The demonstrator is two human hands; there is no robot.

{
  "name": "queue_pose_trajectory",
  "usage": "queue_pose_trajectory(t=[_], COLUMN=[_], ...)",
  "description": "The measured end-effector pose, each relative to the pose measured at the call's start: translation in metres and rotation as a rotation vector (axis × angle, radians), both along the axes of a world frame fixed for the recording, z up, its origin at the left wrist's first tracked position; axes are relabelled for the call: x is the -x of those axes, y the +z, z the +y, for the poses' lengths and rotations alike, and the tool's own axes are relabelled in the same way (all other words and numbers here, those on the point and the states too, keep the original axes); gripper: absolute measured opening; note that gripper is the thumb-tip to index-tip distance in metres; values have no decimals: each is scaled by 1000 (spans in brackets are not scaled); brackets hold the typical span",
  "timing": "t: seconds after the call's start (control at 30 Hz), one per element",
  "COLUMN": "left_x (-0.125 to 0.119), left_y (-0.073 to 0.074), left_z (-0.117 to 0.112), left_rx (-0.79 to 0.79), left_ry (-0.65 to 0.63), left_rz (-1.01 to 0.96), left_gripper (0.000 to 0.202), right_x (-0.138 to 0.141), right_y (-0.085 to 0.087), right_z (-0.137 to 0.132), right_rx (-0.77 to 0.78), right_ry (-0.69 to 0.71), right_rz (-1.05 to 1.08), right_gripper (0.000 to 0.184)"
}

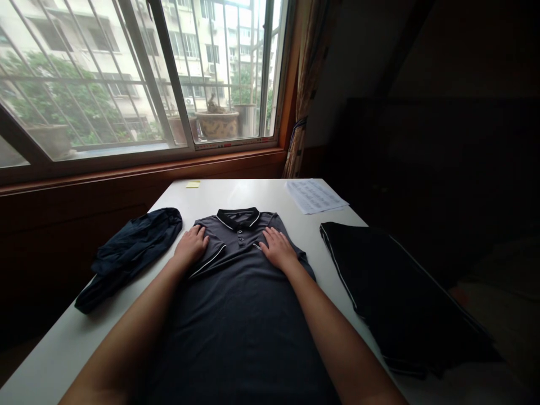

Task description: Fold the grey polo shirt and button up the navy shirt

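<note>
A dark polo shirt [240,304] lies front side up along the middle of the table, its black, white-edged collar at the far end. The shoulders look grey, the body darker. Two buttons show on the placket. My left hand [193,244] rests on the shirt's left shoulder, fingers stretched out and pointing away from me. On the opposite shoulder lies my right hand [277,247], flat with its fingers slightly spread. White-edged sleeve hems show near both hands. The shirt's lower end runs out of view between my forearms.
A crumpled dark garment [130,253] lies along the left edge of the white table [240,188]. At the right, folded black clothing with white piping [396,287] overhangs the edge. Printed sheets [315,196] and a yellow note [193,184] lie at the far end, before a barred window.
</note>
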State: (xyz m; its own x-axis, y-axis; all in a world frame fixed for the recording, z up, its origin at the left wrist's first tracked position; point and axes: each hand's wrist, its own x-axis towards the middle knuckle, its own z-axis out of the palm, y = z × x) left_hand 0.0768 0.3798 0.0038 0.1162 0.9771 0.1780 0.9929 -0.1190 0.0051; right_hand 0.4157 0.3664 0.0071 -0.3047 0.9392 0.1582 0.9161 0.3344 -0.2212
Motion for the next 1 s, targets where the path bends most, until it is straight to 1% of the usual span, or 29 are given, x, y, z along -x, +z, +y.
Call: queue_pose_trajectory(t=[0.07,0.17,0.33,0.53,0.67,0.9,1.0], left_x=[0,2,7,9,6,1,0], left_y=[-1,-2,-4,1,2,-4,-2], left_z=[10,19,28,34,24,-16,-24], left_rx=[-16,-27,-11,19,54,105,78], left_ry=[10,15,33,34,17,-77,-89], left_rz=[2,7,9,1,-5,-10,-20], left_gripper=[59,59,59,60,62,62,61], right_x=[0,0,0,-2,-9,-17,-18], right_y=[0,1,0,2,5,2,4], right_z=[0,0,0,1,-1,-23,-27], right_rx=[5,8,9,28,56,93,86], right_ry=[-2,-2,-2,13,50,169,194], right_rz=[-6,-8,-8,-17,-29,-81,-57], right_gripper=[61,61,61,62,64,73,74])
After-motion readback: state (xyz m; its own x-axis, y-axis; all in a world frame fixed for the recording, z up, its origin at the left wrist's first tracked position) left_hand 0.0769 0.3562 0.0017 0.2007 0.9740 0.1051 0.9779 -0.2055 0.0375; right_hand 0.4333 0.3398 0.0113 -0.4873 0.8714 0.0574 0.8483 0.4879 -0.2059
